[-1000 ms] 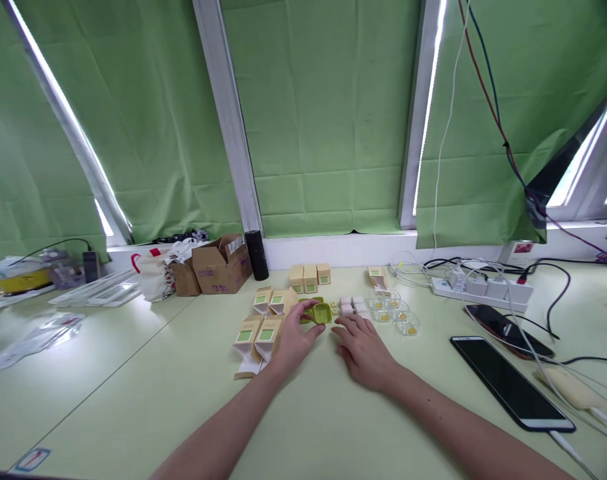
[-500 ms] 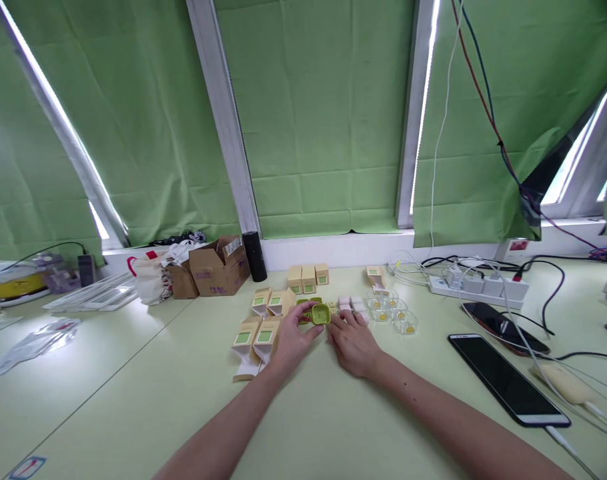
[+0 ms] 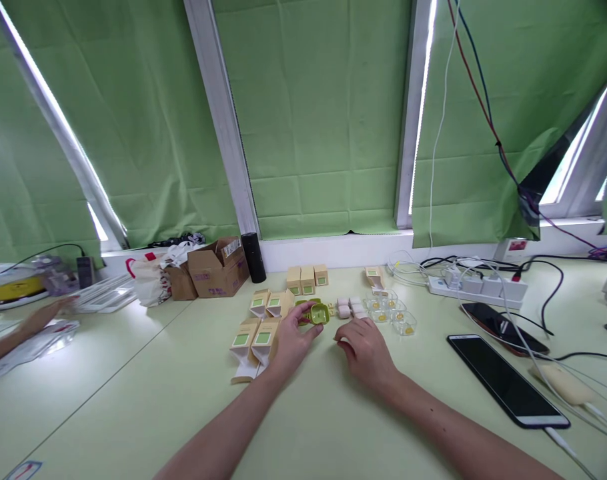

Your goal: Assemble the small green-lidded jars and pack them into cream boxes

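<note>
A small green cup (image 3: pixel 319 314) is held between the fingers of the left hand (image 3: pixel 291 341), its hollow side turned toward the camera. Another green piece (image 3: pixel 303 305) is partly hidden behind these fingers, so its shape cannot be made out. The fingers of the right hand (image 3: pixel 367 350) are bent, with thumb and forefinger drawn narrowly together just above the counter (image 3: pixel 328 413); whether anything small is pinched there cannot be told. The two hands are kept apart, with the cup nearer the left.

Small yellowish pieces (image 3: pixel 332 309) are seen just beyond the gap between both sets of fingers. Pale pinkish blocks (image 3: pixel 343 311) are grouped directly beyond the right fingers, and clear cups with yellow centres (image 3: pixel 405 325) are set to the right of them. Unfolded boxes with green labels (image 3: pixel 241 340) are stood to the left of the left fingers, the nearest partly covered by that hand. Three closed cartons (image 3: pixel 307 279) are lined up farther beyond the left fingers, while a single carton (image 3: pixel 374 277) is placed well beyond the right ones.

A phone (image 3: pixel 506 380) and a power strip (image 3: pixel 476 291) are found well to the right of the right fingers. Far to the left of the left fingers, a co-worker's hand (image 3: pixel 43 318) is extended over clear plastic bags (image 3: pixel 38 341).
</note>
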`<action>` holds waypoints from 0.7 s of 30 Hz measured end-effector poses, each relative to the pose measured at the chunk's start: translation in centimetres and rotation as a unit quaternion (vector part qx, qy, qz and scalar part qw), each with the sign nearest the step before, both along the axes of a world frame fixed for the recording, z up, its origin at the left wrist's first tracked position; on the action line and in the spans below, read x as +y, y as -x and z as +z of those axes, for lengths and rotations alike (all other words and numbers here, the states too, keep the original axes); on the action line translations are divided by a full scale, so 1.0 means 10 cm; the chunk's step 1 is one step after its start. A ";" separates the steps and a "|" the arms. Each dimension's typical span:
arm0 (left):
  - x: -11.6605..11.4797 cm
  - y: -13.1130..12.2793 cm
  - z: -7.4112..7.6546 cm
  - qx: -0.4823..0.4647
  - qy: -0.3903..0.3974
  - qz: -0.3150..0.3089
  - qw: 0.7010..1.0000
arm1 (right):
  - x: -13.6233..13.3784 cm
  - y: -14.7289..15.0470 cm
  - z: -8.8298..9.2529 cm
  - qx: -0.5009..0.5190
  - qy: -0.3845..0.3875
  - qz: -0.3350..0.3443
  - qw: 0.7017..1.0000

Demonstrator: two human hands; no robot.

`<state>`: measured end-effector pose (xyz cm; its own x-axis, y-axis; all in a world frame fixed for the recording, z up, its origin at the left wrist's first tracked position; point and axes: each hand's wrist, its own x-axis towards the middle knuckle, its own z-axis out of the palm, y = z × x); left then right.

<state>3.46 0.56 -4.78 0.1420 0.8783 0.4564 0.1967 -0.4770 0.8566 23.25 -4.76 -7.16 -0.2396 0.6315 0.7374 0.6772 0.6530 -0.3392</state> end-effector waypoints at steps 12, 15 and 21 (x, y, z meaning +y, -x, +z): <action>-0.05 -0.12 0.16 0.024 -0.020 0.025 0.999 | 0.13 -0.13 0.19 0.434 0.258 0.111 0.856; -0.03 -0.22 0.20 0.018 -0.027 0.029 0.999 | 0.13 -0.16 0.22 0.479 0.285 0.124 0.821; 0.01 -0.32 0.05 0.030 -0.029 0.029 0.999 | 0.16 -0.20 0.17 0.534 0.337 0.136 0.764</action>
